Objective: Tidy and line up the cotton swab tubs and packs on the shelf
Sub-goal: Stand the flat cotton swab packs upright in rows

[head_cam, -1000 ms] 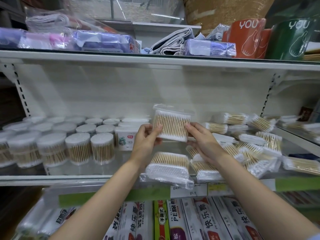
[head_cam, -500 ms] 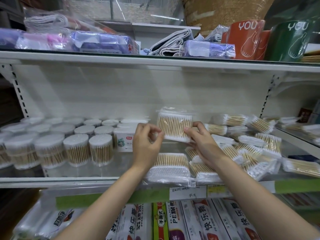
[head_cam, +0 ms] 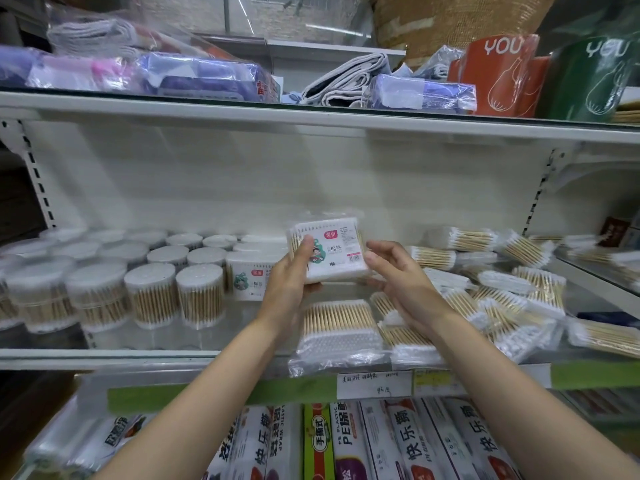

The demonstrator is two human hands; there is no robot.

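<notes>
Setting: shop shelving with a white back panel; the glass shelf (head_cam: 114,341) at my chest height carries the cotton swab stock.
Held pack: a square labelled pack (head_cam: 329,251) of cotton swabs, raised above the shelf near its middle, printed label facing me.
Left hand: my left hand (head_cam: 291,275) grips the pack's left side, thumb on the front of the label, fingers curled behind and under it.
Right hand: my right hand (head_cam: 398,271) sits at the pack's right edge, fingers loosely bent and slightly spread; I cannot tell whether they touch the pack.
Tubs: round clear tubs (head_cam: 152,292) of swabs stand in rows on the left part of the shelf, with a square labelled tub (head_cam: 247,278) just beside them.
Flat pack: a clear flat pack (head_cam: 337,327) lies at the shelf's front edge, directly below the held one.
Loose packs: a jumbled heap of packs (head_cam: 502,292) lies overlapping on the right.
Above: wrapped cloths and bags marked YOU on the upper shelf (head_cam: 311,123).
Below: boxes of plastic wrap (head_cam: 346,445).
</notes>
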